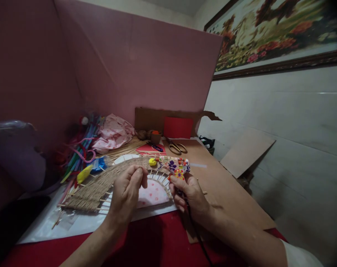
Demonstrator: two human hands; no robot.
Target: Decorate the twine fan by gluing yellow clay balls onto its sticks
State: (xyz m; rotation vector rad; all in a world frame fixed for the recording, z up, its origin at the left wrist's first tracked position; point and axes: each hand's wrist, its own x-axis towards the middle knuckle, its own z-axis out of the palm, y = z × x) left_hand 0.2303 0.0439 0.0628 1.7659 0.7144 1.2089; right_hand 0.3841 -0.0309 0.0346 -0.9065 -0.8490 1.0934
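A half-round woven piece (101, 187) of jute twine wound over wooden sticks lies on a white sheet (82, 222). Pink dotted fabric (153, 194) shows inside its arc. My left hand (128, 191) is closed in a pinch at the twine on the arc's top edge. My right hand (189, 194) grips a glue gun (175, 167) wrapped in flowered tape, its black cord (196, 233) trailing toward me. The gun's nozzle points left at the arc, close to a small yellow ball (152, 161).
Scissors (176, 147), red paper (178, 128), a small pot (155, 137) and loose sticks (126, 148) lie at the back of the brown board (221, 185). Pipe cleaners (79, 152) and pink cloth (114, 133) sit back left. A pink panel (146, 63) walls off the rear.
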